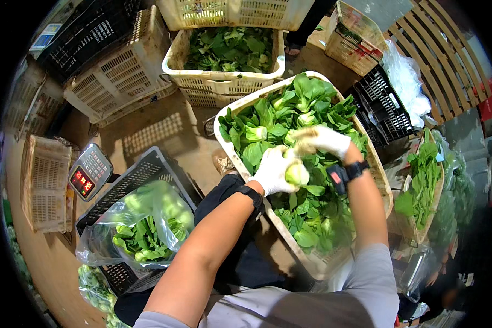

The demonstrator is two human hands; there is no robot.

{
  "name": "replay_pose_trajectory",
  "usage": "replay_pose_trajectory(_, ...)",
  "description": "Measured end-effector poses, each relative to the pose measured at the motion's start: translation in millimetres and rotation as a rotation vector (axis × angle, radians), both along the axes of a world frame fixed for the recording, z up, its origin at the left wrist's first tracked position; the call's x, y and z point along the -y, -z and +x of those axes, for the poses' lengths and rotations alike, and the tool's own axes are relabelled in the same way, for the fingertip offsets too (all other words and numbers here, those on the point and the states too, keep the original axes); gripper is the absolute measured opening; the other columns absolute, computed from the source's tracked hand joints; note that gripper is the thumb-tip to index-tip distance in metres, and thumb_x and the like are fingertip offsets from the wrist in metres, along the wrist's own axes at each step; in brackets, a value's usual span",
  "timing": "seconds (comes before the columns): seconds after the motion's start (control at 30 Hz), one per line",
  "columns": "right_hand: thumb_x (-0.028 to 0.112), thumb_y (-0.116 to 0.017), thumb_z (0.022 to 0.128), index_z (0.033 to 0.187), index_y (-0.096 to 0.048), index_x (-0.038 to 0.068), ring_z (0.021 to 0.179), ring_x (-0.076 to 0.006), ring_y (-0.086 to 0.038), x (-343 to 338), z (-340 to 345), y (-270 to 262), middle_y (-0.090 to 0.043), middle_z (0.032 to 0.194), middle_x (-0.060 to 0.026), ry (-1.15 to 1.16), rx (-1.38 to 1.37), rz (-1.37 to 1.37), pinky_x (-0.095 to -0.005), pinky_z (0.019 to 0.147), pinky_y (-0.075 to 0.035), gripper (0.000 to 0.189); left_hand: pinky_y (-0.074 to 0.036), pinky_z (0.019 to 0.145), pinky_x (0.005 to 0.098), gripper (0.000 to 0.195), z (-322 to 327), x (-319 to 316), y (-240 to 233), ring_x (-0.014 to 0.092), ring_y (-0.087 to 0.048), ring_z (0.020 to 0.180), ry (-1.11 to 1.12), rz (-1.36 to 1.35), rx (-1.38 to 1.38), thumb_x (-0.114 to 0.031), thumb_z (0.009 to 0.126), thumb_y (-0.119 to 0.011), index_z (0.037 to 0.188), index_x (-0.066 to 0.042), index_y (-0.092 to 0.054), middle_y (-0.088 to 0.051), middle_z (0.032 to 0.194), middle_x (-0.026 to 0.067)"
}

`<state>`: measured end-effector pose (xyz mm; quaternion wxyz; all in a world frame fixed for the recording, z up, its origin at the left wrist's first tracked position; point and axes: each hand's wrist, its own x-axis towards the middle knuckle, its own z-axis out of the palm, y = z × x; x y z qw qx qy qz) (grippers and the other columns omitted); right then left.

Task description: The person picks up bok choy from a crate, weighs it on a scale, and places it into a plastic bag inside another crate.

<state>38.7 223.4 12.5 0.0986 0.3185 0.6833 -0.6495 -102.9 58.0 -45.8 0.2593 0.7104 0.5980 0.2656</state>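
Note:
My left hand [274,171], in a white glove, grips a head of bok choy [297,175] by its pale base. Close beside it, my right hand [316,140], gloved and blurred, has its fingers at the upper side of the bok choy; what they grip cannot be made out. Both hands are over a large white plastic crate [225,123] filled with leafy bok choy [307,238]. To the left, a clear plastic bag [102,242] holding more bok choy stands in a black plastic crate [119,190].
A digital scale display [91,172] stands by the black crate. Another white crate [223,78] of leaves stands ahead. A black crate [387,104] with plastic bags and a wooden pallet [438,57] are at right. Part of another person shows at lower right.

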Motion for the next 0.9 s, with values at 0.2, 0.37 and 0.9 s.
replay_pose_trajectory(0.2, 0.050, -0.072, 0.068, 0.116, -0.057, 0.010, 0.103, -0.0292, -0.060, -29.6, -45.5, 117.9, -0.060, 0.114, -0.0142, -0.246, 0.797, 1.061, -0.0390, 0.088, -0.048, 0.064, -0.027, 0.108, 0.0374, 0.078, -6.6, -9.1, 22.1, 0.034, -0.032, 0.121, -0.312, -0.127, 0.644, -0.032, 0.054, -0.083, 0.123, -0.011, -0.051, -0.035, 0.125, 0.0170)
replay_pose_trajectory(0.37, 0.043, -0.076, 0.067, 0.111, -0.058, 0.011, 0.102, -0.0283, -0.061, -17.9, -45.8, 100.8, -0.062, 0.111, -0.0128, -0.275, 0.830, 1.059, -0.0392, 0.084, -0.050, 0.057, -0.027, 0.109, 0.0428, 0.075, -5.3, -4.8, 37.9, 0.040, -0.031, 0.127, -0.138, -0.209, 0.504, -0.031, 0.053, -0.083, 0.121, -0.016, -0.056, -0.037, 0.132, 0.0212)
replay_pose_trajectory(0.9, 0.025, -0.087, 0.059, 0.126, -0.044, 0.011, 0.119, -0.0229, -0.048, 135.9, 95.9, -20.6, -0.051, 0.127, -0.0101, 0.597, -0.605, 0.585, -0.0377, 0.103, -0.037, 0.081, -0.024, 0.109, 0.0459, 0.069, 22.3, 53.0, -76.5, 0.039, -0.025, 0.134, 0.141, 0.238, 0.650, -0.025, 0.056, -0.083, 0.120, -0.023, -0.056, -0.029, 0.143, 0.0172)
